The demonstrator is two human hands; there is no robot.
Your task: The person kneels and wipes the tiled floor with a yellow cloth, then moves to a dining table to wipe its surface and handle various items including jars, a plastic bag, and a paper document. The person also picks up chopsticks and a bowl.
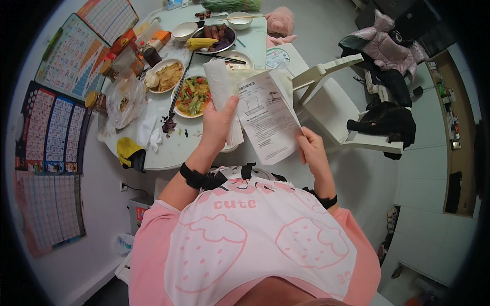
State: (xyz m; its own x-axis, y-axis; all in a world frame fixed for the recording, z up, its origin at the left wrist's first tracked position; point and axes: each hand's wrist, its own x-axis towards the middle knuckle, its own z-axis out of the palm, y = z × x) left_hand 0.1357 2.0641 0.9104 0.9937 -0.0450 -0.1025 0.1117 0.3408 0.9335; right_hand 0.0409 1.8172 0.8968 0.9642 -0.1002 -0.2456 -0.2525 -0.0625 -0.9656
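Observation:
My left hand (221, 121) grips folded white paper tissue (219, 82) above the near edge of the dining table. In my right hand (311, 144) is the lower right edge of a printed paper booklet (268, 118), whose page bears writing and line drawings. The booklet's left edge lies close beside my left fingers; whether they touch it I cannot tell. Just left of the tissue, a plate of stir-fried vegetables (193, 95) stands on the table, with chopsticks (180, 91) across its left rim. Beyond the tissue is a white bowl (245, 61) with chopsticks over it.
The glass-topped table (160, 158) also bears a plate of flat food (168, 76), a metal dish with corn (201, 43), jars, a plastic bag (124, 101) and crumpled tissue (155, 139). A yellow and black cloth item (130, 153) hangs at its edge. White chairs (331, 103) stand to the right.

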